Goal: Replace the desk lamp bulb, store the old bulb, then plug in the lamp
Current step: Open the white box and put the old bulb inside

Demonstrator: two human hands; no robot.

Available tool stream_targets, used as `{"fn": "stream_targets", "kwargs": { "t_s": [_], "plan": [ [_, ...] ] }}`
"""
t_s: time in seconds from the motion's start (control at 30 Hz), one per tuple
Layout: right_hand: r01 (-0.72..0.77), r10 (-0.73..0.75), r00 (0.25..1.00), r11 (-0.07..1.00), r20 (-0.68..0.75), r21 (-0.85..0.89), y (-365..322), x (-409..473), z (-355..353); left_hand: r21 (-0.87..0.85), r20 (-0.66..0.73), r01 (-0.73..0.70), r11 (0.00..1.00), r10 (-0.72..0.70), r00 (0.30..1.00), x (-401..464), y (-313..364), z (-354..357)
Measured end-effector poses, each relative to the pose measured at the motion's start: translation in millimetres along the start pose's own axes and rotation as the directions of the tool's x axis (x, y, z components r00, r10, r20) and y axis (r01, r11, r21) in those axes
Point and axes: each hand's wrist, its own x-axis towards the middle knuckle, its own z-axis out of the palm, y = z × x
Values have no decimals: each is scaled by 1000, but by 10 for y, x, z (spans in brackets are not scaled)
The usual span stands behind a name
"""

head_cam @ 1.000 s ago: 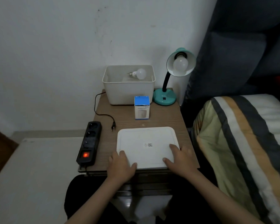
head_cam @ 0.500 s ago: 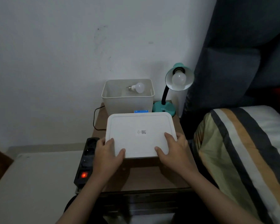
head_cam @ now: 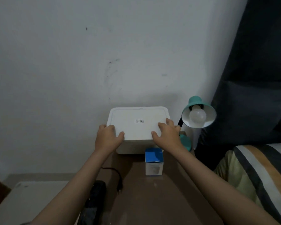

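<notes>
1. Against the back wall, the white lid point(head_cam: 137, 123) lies flat across the top of the white storage box point(head_cam: 133, 147), covering it.
2. Left hand point(head_cam: 107, 138) grips the lid's near left corner, thumb curled over the top.
3. Right hand point(head_cam: 166, 135) clamps the near right corner, fingers on top.
4. Just right of the box, the teal desk lamp point(head_cam: 199, 112) carries a white bulb point(head_cam: 197, 117) in its shade.
5. A blue-topped bulb carton point(head_cam: 154, 161) stands on the wooden table point(head_cam: 161, 200), just in front of the box.
6. Lamp plug point(head_cam: 119, 188) lies loose beside the black power strip point(head_cam: 94, 200).

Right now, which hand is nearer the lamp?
The right hand: it grips the lid's right front corner, just beside the lamp. The left hand grips the lid's far corner, away from it.
</notes>
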Motion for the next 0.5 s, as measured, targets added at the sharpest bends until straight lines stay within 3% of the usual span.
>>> {"fn": "stream_targets", "kwargs": {
  "t_s": [0.5],
  "plan": [
    [-55,58,996,997,61,-58,153,578,320,24,51,32,999,-33,998,642,-176,429]
  ]
}}
